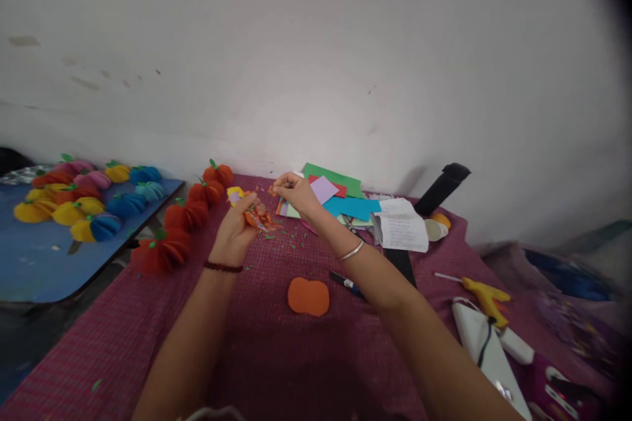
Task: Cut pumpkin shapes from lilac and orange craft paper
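My left hand [236, 227] is closed around a bunch of paper scraps [259, 217], mostly orange with some yellow and lilac. To its right, my right hand [296, 191] is raised above the table with thumb and fingers pinched on a small orange paper scrap [273, 190]. Nearer to me lies an orange pumpkin-shaped paper cutout [309, 297], flat on the cloth. A pair of scissors [343, 281] is beside it, partly hidden under my right forearm. Tiny green paper bits [291, 237] are scattered below my hands.
Red-orange paper pumpkins [186, 214] line the left edge; more coloured ones cover a blue table [29, 270]. Coloured sheets [353, 207], a printed paper [405, 230] and a black upright object [442, 189] are at the back. A yellow glue gun [486, 299] and white power strip [486, 348] lie right.
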The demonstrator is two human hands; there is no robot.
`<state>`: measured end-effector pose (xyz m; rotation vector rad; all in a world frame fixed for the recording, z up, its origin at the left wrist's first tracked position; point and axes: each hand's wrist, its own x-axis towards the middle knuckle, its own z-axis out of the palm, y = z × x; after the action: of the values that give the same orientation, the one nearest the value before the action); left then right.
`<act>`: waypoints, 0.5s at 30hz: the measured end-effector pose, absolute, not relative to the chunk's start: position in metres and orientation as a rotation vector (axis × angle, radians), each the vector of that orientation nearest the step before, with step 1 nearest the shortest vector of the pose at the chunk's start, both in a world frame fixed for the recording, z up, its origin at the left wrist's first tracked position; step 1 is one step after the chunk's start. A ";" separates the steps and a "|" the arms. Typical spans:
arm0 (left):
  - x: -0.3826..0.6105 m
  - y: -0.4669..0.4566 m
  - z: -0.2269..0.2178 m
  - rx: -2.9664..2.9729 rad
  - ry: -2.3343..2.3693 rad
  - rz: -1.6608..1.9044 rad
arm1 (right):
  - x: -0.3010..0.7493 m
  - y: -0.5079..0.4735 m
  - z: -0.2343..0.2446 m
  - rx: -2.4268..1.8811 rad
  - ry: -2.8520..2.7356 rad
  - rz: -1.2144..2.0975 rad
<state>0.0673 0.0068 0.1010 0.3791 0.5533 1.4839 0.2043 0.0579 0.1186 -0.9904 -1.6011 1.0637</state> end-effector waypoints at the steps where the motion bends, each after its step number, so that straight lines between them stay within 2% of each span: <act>1: 0.076 0.008 0.098 0.366 0.553 1.464 | 0.204 0.056 0.123 -0.994 -1.674 0.956; 8: 0.095 0.008 0.095 0.242 0.554 1.421 | 0.195 0.033 0.117 -1.027 -2.145 0.349; 15: 0.082 0.018 0.092 0.216 0.548 1.410 | 0.193 0.024 0.118 -0.971 -2.421 0.283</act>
<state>0.0820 0.0179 0.0924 0.2164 0.5479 1.4099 0.1935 0.0241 0.1181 -0.9707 -2.4207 0.2829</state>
